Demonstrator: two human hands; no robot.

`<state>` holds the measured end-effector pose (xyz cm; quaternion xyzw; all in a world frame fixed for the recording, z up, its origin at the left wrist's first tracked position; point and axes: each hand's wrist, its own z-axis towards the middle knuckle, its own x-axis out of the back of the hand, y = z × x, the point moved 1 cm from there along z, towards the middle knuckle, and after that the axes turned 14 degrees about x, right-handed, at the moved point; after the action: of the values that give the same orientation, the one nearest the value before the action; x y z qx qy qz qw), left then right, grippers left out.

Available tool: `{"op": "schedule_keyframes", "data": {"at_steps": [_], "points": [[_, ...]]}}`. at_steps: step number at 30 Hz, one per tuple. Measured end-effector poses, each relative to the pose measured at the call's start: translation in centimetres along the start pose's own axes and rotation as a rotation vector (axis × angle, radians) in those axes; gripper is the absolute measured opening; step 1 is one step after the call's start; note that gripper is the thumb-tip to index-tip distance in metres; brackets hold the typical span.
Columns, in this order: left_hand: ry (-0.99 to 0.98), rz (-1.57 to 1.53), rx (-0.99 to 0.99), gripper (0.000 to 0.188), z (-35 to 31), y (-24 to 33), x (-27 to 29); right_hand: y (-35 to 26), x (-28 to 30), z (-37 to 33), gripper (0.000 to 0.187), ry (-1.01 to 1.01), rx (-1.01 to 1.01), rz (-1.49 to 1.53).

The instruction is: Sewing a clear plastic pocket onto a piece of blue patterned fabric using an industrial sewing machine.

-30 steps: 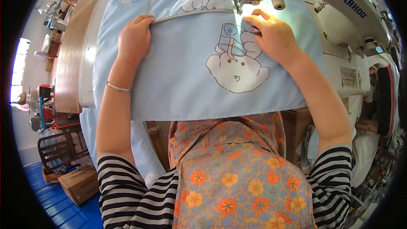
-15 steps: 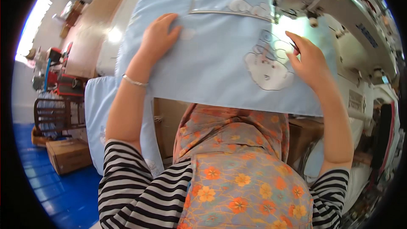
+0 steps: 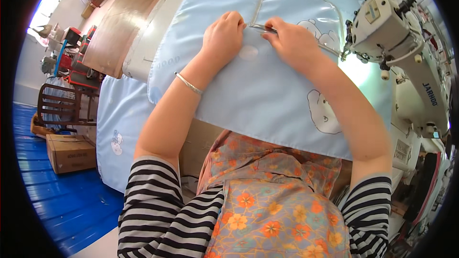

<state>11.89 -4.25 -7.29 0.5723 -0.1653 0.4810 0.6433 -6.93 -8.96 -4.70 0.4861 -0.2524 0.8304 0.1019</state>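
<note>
Light blue fabric (image 3: 239, 95) printed with white cartoon animals lies spread before me. A clear window panel (image 3: 291, 12) with a grey edging is set into it. My left hand (image 3: 224, 33) is closed at the panel's near left corner, fingertips pinched; what lies between them is too small to make out. From the right, my right hand (image 3: 291, 40) grips a slender silver tool, seemingly thread snips (image 3: 264, 28), with its tip at that same corner, close to my left fingertips. Most of the tool's handle is hidden in my fingers.
A white sewing machine (image 3: 382, 28) stands on the right, its lamp lighting the fabric. More blue fabric (image 3: 119, 129) hangs down at the left. Beyond are a wooden board (image 3: 119, 28), a dark chair (image 3: 67, 105) and a cardboard box (image 3: 71, 153) on blue flooring.
My right hand has moved left from beside the machine to the panel's corner, bringing the tool. My left hand went from lying open to pinching there. The fabric and panel have shifted in view.
</note>
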Motion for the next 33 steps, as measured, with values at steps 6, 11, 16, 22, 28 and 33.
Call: {"op": "schedule_keyframes", "data": {"at_steps": [6,11,16,22,28,33], "points": [[-0.013,-0.051,-0.015,0.012,0.0,0.3,0.1,0.7,-2.2,2.2,0.023,-0.038,-0.017,0.022],[0.002,0.023,-0.109,0.024,-0.9,0.2,0.5,0.4,1.6,-2.6,0.021,0.001,-0.055,0.067],[-0.504,0.022,-0.563,0.061,-9.5,3.5,2.2,2.2,8.1,-16.6,0.031,0.257,-0.255,0.117],[-0.656,-0.139,-0.749,0.063,-18.3,6.9,2.6,4.5,15.5,-32.9,0.037,0.325,-1.011,-0.400],[-0.453,0.045,-0.699,0.055,-18.0,8.8,0.3,6.4,14.5,-33.5,0.041,0.421,-0.937,0.085],[-0.308,0.025,-0.562,0.047,-16.4,7.3,0.9,6.1,12.8,-27.4,0.037,0.304,-0.855,0.090]]}}
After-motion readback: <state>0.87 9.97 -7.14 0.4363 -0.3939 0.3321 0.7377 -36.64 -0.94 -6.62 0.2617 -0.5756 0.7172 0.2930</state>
